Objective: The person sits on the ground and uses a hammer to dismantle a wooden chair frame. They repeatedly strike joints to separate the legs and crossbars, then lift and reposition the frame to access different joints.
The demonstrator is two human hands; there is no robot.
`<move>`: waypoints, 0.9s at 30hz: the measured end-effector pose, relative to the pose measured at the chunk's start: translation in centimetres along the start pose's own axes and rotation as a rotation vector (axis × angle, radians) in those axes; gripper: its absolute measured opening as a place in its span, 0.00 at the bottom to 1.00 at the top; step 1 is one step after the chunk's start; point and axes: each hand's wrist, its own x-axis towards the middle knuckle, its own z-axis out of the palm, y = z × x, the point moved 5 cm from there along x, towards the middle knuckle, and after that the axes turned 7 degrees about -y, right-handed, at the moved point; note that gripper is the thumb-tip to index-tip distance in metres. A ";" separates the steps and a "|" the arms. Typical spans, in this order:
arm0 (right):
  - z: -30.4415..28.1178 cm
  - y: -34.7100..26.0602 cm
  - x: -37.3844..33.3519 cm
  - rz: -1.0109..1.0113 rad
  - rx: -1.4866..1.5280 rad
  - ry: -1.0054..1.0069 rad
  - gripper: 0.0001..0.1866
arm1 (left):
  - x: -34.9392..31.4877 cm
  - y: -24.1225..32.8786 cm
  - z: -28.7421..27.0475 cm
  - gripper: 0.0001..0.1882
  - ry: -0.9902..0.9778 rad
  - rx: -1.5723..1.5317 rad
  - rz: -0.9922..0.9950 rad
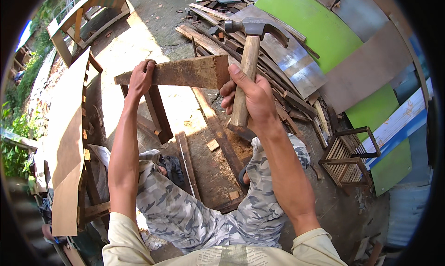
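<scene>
My right hand (pixel 259 99) is wrapped round the wooden handle of a claw hammer (pixel 250 53). The hammer stands upright, its metal head at the top and its claw curving right. With my left hand (pixel 141 78) I grip the top edge of a brown wooden frame (pixel 192 71) near its left end. The frame has a wide board across the top and narrower pieces running down from it. My right fingers are close to the board's right end; whether they touch it I cannot tell.
Long wooden planks (pixel 215 127) lie on the ground between my legs. A scrap wood pile (pixel 208 39) is ahead to the right, beside green panels (pixel 320 25). A slatted wooden chair-like frame (pixel 347 159) stands at right. At left is a plywood-topped table (pixel 69 159).
</scene>
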 end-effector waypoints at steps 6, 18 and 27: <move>-0.3 0.3 0.6 0.060 0.068 0.091 0.21 | 0.2 0.3 -0.8 0.32 0.072 0.053 0.051; -11.2 5.9 -0.9 0.339 -0.035 0.263 0.22 | -5.5 3.1 4.6 0.37 -0.071 0.511 0.375; -16.8 10.0 -4.3 0.391 -0.296 0.391 0.30 | -8.0 5.2 10.9 0.41 -0.193 0.547 0.388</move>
